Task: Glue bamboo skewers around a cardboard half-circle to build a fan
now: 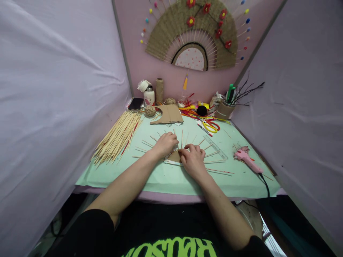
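Observation:
A brown cardboard half-disc [175,156] lies on the table with thin wooden sticks [182,137] fanned out around its curved edge. My left hand [166,143] is over its upper left part, fingers curled closed around the near end of a wooden stick. My right hand [193,157] rests on the right part of the half-disc. Its fingers are bent, with thumb and forefinger drawn together near the middle of the curved edge; what lies between them is hidden. Both hands cover much of the cardboard and several stick ends.
A pile of sticks [118,139] lies left. A pink glue gun [248,160] with a black cord is at right, near a clear ruler [215,147]. Scissors [211,125], a cut cardboard piece [168,114] and twine [150,111] lie behind. A decorated fan [160,39] hangs on the back wall.

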The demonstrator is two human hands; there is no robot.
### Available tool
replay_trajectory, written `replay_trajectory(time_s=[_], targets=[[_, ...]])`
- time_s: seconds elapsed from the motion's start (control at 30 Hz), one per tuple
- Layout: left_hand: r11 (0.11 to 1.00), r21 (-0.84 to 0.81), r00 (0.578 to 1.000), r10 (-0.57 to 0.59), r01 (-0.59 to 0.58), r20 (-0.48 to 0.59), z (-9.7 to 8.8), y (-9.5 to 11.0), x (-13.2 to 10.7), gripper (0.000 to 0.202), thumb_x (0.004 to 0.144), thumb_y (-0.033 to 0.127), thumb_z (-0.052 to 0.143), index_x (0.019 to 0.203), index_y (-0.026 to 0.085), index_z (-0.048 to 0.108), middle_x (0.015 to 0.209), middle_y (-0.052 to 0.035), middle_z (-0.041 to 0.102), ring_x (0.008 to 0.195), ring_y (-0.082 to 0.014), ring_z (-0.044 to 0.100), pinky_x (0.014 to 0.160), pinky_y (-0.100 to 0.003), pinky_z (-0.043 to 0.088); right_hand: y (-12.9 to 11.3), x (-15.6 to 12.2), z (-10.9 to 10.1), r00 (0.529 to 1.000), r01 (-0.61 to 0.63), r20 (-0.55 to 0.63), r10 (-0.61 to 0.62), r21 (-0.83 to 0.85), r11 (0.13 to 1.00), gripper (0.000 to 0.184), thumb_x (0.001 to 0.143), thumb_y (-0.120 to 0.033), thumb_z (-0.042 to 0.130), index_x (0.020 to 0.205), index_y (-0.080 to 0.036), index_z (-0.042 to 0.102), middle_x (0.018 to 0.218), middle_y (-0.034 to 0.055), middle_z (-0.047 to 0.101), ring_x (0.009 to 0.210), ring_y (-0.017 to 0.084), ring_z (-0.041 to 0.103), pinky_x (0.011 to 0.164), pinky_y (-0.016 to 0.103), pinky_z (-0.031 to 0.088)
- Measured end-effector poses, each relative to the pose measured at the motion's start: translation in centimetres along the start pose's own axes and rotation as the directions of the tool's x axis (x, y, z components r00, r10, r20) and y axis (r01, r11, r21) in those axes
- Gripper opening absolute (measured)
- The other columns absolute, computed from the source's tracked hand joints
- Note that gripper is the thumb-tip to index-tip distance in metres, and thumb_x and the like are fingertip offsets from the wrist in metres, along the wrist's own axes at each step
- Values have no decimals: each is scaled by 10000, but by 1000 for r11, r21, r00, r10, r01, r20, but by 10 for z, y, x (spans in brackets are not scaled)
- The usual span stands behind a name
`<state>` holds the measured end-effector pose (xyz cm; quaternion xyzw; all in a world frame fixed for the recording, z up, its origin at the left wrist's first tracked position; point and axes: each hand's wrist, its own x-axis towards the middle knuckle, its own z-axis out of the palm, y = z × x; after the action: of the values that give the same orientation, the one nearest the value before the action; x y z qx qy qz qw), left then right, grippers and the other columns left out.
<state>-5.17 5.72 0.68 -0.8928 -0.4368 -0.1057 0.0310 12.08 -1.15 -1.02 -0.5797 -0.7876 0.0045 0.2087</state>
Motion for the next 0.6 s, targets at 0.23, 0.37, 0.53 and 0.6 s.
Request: replay_trajectory(time_s=[0.23,0.37,0.53,0.6], targets=[[1000,-10,1000,-1,1,3,0,1,-1,177,923,223,601,1031,189,738,1036,-90,684,1043,-239,545,810,-339,417,0,-1,-2,990,-2,-139,19,120,993,281,895,-181,483,1081,-244,684,1138,87,649,1079,259,460,930,404,251],[1000,-24,1000,-2,2,0,1,1,-1,223,919,199,592,1105,190,715,1059,-91,693,1051,-235,558,825,-333,428,1,-3,-6,972,-10,-226,58,208,978,236,877,-156,456,1028,-217,627,1047,64,686,1044,239,500,955,392,248],[998,-67,1000,0,-1,-19,3,0,-1,329,923,172,568,1239,206,656,1103,-79,714,1079,-232,572,870,-335,437,0,0,-19,979,18,-202,16,167,986,289,889,-163,428,1130,-211,580,1052,61,715,1017,234,524,962,391,243],[996,-87,1000,-6,4,-24,4,-1,-1,381,922,160,562,1294,209,622,1111,-80,717,1083,-230,576,878,-337,441,-1,5,-21,988,30,-155,-4,170,985,325,876,-148,439,1168,-211,567,1033,62,727,1017,242,526,959,395,238]])
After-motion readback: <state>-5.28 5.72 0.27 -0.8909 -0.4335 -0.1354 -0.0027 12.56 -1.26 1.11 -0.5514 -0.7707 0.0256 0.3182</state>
